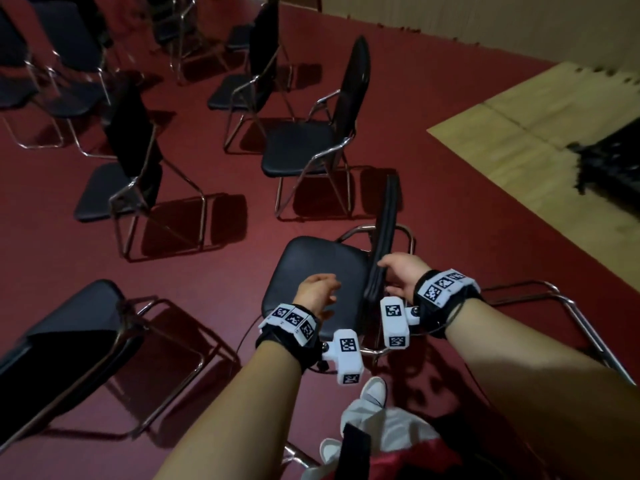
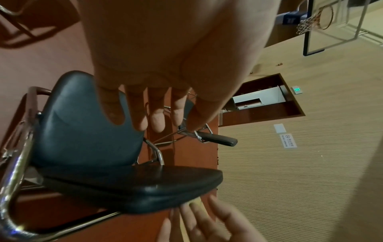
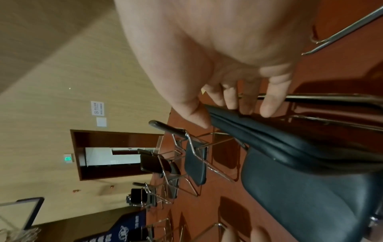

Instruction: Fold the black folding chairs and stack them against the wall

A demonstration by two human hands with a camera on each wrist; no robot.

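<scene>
Two hands work at the nearest black folding chair (image 1: 313, 271), which stands unfolded on the red floor (image 1: 221, 258) right in front of us. Our right hand (image 1: 403, 277) grips the top edge of its backrest (image 1: 382, 244), thumb on one face and fingers (image 3: 269, 104) curled over the other, as the right wrist view shows plainly. Our left hand (image 1: 317, 294) hovers over the seat (image 2: 82, 124) with the fingers (image 2: 157, 117) straight and slightly spread, holding nothing; from the left wrist view they appear clear of the cushion, though we cannot be sure they do not brush it. Just below our arms we see a white shoe (image 1: 374, 391) and pale trousers.

Close on our left stands another open chair (image 1: 65, 344), and on our right the chrome legs of a further frame (image 1: 561, 306) rest on the floor. Beyond the gripped chair, a third chair (image 1: 304, 147) stands upright, still unfolded, with another (image 1: 121, 181) to its left. Farther off, several more chairs (image 1: 242, 81) are scattered across the red floor, all open. At the far right the red floor meets pale wooden flooring (image 1: 519, 126), and behind it rises a tan wall (image 1: 485, 15).
</scene>
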